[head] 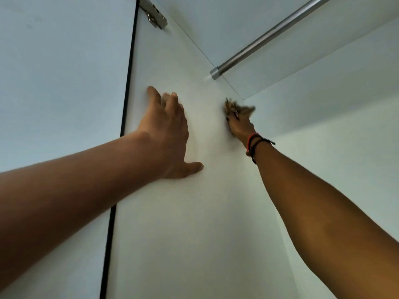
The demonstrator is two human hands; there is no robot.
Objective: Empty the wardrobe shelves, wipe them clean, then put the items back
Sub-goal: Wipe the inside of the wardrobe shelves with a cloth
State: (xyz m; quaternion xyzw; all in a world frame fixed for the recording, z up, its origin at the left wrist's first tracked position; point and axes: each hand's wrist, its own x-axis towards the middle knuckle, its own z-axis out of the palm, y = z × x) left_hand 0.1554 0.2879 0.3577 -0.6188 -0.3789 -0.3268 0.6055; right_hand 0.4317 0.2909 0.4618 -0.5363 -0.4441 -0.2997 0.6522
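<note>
Overhead, left hand (167, 134) flat on panel (194, 212); right hand (238, 124) around cloth (236, 108).

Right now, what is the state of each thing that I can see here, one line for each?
left hand: open, flat on the side panel
right hand: closed on a brown cloth, pressed to the panel
hanging rail: mounted, nothing hanging on it
hinge: fixed to the panel
wrist bands: on the right wrist
</note>
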